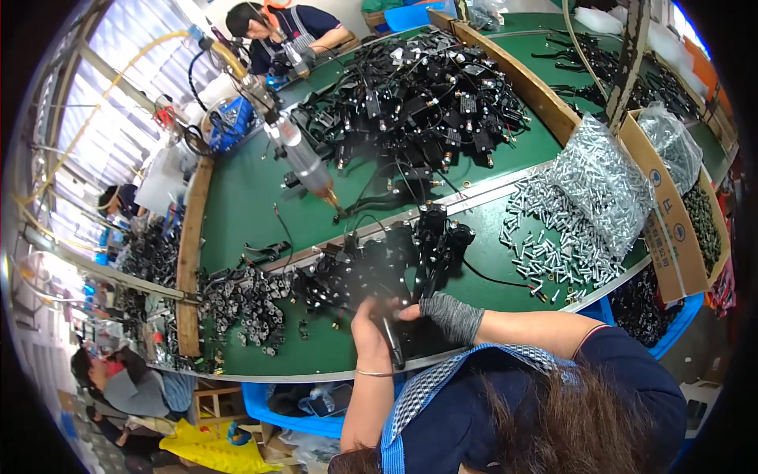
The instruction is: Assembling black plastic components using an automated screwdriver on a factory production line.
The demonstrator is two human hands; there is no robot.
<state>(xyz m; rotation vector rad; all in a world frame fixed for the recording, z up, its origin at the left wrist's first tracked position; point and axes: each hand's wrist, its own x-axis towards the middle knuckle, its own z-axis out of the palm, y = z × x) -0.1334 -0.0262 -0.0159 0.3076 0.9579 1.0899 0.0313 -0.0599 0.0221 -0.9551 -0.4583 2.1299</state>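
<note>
In front of me my left hand (373,336) is closed around a black brake lever (395,344), whose blade points down toward the table's near edge. My right hand (446,317), in a grey knitted fingerless glove, reaches in from the right with thumb and fingers closed at the lever's upper end. Blur hides the fingertips and that end of the part. Just beyond my hands lies a heap of black lever assemblies (430,245), some with thin cables. Small dark metal clamps (251,304) are piled left of it.
An air screwdriver (304,162) hangs over the green table (245,205). Silver screws (553,257) lie loose at right, beside a clear bag of screws (604,186) and a cardboard box (671,229). A bigger assembly heap (418,95) lies beyond; a co-worker (288,35) sits there.
</note>
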